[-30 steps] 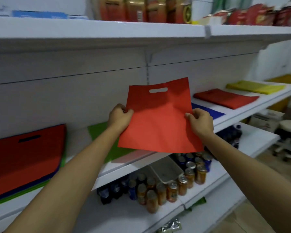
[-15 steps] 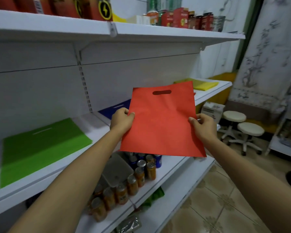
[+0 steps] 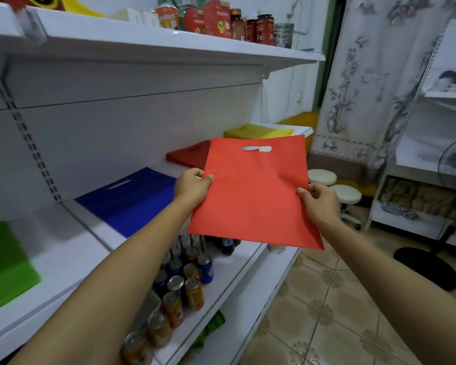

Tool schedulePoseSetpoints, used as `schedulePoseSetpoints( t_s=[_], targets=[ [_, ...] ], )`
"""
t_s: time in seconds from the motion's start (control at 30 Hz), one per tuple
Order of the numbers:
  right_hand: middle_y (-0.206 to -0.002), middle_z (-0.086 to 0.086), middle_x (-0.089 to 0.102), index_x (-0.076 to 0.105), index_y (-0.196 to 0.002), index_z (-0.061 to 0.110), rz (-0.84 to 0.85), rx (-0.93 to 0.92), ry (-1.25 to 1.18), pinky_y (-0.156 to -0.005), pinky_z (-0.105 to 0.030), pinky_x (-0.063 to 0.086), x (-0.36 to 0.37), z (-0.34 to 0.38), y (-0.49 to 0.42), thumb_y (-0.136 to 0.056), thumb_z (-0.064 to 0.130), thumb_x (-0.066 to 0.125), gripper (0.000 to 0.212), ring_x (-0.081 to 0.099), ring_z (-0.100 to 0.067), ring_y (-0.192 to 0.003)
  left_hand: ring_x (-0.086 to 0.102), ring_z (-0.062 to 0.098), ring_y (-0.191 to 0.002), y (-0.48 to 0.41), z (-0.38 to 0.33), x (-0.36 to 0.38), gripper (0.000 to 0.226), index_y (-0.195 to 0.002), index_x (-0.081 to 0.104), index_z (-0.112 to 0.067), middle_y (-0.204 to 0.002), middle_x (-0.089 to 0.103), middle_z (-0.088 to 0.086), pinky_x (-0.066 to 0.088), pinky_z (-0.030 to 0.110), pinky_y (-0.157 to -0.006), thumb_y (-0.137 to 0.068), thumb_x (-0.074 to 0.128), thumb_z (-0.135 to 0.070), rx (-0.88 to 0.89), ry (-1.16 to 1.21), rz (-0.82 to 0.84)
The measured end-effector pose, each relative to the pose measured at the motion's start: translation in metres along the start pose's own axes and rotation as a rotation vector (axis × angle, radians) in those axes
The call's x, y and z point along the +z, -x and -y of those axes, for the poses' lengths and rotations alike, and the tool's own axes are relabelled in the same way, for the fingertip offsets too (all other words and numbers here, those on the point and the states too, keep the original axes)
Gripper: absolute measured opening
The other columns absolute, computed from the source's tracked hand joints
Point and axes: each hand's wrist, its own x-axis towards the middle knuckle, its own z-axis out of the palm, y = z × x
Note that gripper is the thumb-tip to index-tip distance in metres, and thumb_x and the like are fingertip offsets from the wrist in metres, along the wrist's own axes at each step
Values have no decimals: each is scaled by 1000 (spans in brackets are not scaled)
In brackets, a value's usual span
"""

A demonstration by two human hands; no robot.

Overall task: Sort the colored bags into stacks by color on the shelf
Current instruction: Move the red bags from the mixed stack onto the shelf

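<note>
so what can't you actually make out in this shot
Head view:
- red stack: right part hidden behind the held red bag.
- green bag: cut off by the left edge.
- top-shelf jars: labels too blurred to read.
- left hand and right hand: fingers behind the bag hidden.
</note>
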Motion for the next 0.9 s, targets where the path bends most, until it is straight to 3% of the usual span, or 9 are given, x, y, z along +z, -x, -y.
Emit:
schedulePoseSetpoints(
  t_s=[0.1,0.3,0.6,0.73,0.9],
  targets=[
    [-81,-2,61,62,-84,15,-15,-15,38,-65,-28,35,8,-5,-38,-92,27,61,14,55,-18,-76,62,20,-80,-39,0,25,14,-85,65,-17,-78,66,-2,45,28,-67,-87,64,-30,14,24,-2],
    [-87,-3,67,66,-88,16,-20,-31,65,-69,-32,46,37,-9,-125,-91,32,61,17,62,-22,-82,59,16,-80,-126,-9,57,13,-88,67,-16,-82,65,-2,37,24,-68,-88,63,-29,57,-11,-13],
    [-90,-4,65,70,-96,15,8,-42,128,-73,-30,40,77,5,-226,-91,31,61,18,58,-21,-87,57,21,-75,-207,2,75,19,-77,60,-13,-77,63,6,38,28,-67,-89,62,-28,38,-24,-9],
    [-81,-3,68,69,-88,22,80,-70,74,-79,-36,51,112,8,-262,-84,34,68,13,65,-24,-84,58,23,-81,-225,18,63,25,-85,64,-10,-84,64,7,41,30,-69,-94,55,-32,-4,-71,-58],
    [-74,-1,65,68,-84,20,248,-131,48,-56,-25,41,157,17,-308,-82,31,73,11,59,-14,-64,54,18,-69,-233,38,48,32,-76,59,-6,-71,57,2,39,28,-62,-95,53,-30,-30,-131,-99]
  ],
)
